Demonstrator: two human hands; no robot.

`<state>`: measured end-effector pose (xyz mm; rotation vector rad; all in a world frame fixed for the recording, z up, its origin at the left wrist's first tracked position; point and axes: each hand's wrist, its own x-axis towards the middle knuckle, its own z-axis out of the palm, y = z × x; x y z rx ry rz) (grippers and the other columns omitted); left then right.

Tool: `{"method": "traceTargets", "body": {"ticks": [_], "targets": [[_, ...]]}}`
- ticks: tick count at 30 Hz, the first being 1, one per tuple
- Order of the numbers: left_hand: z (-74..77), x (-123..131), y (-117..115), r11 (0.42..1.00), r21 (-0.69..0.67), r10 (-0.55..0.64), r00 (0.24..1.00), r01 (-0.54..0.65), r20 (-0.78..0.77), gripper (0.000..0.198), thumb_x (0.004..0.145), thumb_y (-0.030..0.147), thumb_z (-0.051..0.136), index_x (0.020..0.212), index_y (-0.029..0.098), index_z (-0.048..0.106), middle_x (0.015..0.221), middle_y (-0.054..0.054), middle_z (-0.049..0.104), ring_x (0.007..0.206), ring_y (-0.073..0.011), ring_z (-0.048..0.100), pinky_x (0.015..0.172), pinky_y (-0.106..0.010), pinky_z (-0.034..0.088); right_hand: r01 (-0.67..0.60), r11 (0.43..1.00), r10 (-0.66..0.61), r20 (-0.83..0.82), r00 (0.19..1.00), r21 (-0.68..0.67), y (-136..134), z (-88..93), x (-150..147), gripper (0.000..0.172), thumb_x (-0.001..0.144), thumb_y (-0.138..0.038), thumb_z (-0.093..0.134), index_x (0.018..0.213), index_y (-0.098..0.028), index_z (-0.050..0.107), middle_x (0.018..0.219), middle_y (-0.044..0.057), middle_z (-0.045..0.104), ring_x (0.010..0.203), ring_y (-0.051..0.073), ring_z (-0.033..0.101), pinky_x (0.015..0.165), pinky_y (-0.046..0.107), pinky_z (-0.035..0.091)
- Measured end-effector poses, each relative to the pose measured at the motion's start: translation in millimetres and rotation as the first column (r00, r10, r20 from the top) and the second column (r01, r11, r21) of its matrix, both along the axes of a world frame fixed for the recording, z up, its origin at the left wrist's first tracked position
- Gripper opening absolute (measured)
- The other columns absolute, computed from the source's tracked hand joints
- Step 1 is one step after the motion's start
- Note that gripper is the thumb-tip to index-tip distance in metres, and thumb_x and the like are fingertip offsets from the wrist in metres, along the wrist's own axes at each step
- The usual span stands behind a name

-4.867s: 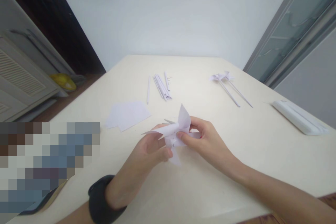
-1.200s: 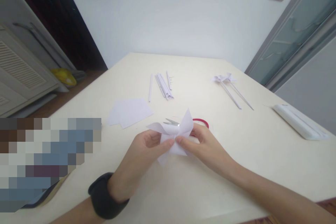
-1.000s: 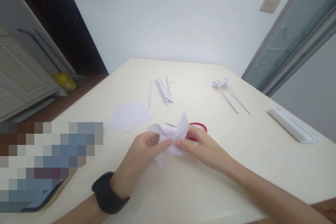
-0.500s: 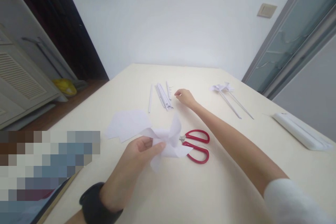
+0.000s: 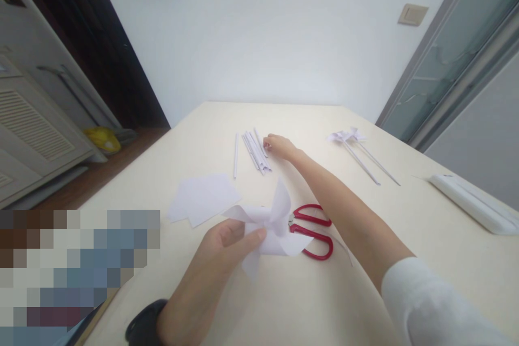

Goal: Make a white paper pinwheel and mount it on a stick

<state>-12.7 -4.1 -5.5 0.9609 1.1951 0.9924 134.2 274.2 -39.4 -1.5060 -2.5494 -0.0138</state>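
A white paper pinwheel head [image 5: 275, 243] with curled blades is pinched between the thumb and fingers of my left hand [image 5: 235, 246]. Red-handled scissors [image 5: 320, 251] lie partly under its right side. My right hand [image 5: 278, 146] reaches to the far middle of the table, fingers curled down beside a thin rolled paper stick [image 5: 258, 138]; what the fingertips hold, if anything, is too small to make out. Just left of that stick lie a bundle of white paper sticks [image 5: 255, 152] and a single stick [image 5: 235, 155]. White paper sheets [image 5: 203, 194] rest left of the pinwheel head.
Two finished-looking pinwheels on sticks [image 5: 360, 159] lie at the back right of the cream table [image 5: 308, 303]. A white wrapped packet [image 5: 474, 203] is near the right edge. A wall stands behind the table.
My right hand has moved slightly left to the small items by the thin stick, its fingers now lower and more curled. My left hand still holds the pinwheel head.
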Motion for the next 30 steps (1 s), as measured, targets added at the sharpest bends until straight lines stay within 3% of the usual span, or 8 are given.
{"method": "traceTargets", "body": {"ticks": [9, 17, 22, 30], "targets": [[-4.3, 0, 3, 1.000, -0.005, -0.012, 1.000, 0.012, -0.013, 0.029, 0.071, 0.031, 0.066, 0.096, 0.016, 0.070, 0.098, -0.008, 0.073, 0.095, -0.0259, 0.064, 0.083, -0.033, 0.045, -0.155, 0.986, 0.162, 0.154, 0.975, -0.055, -57, 13.4, 25, 0.027, 0.089, -0.029, 0.052, 0.112, -0.015, 0.055, 0.111, 0.008, 0.058, 0.094, 0.019, 0.059, 0.079, 0.039, 0.050], [-14.4, 4, 3, 0.994, 0.002, -0.105, 0.994, 0.105, 0.009, 0.029, 0.068, 0.028, 0.066, 0.093, 0.015, 0.070, 0.095, -0.009, 0.073, 0.089, -0.0279, 0.067, 0.083, -0.036, 0.048, -0.187, 0.973, 0.204, 0.118, 0.972, -0.139, -123, 15.9, 71, 0.025, 0.089, -0.028, 0.052, 0.109, -0.014, 0.055, 0.106, 0.007, 0.059, 0.088, 0.017, 0.060, 0.076, 0.036, 0.051], [-9.9, 10, -1, 0.992, 0.010, -0.128, 0.992, 0.127, 0.017, 0.027, 0.069, 0.031, 0.065, 0.090, 0.016, 0.072, 0.093, -0.009, 0.074, 0.087, -0.0277, 0.067, 0.081, -0.035, 0.048, -0.140, 0.974, 0.145, 0.017, 0.989, -0.177, -127, 11.0, 72, 0.026, 0.089, -0.029, 0.052, 0.109, -0.014, 0.055, 0.106, 0.007, 0.059, 0.088, 0.017, 0.060, 0.075, 0.036, 0.052], [-5.2, 13, -4, 0.995, -0.043, -0.095, 0.995, 0.094, -0.021, 0.030, 0.067, 0.031, 0.068, 0.092, 0.015, 0.071, 0.090, -0.009, 0.074, 0.085, -0.0276, 0.068, 0.077, -0.035, 0.049, -0.088, 0.984, 0.067, -0.133, 0.989, -0.158, -120, -1.4, 43, 0.024, 0.089, -0.029, 0.052, 0.107, -0.014, 0.057, 0.107, 0.007, 0.059, 0.091, 0.018, 0.059, 0.078, 0.038, 0.050]]}}
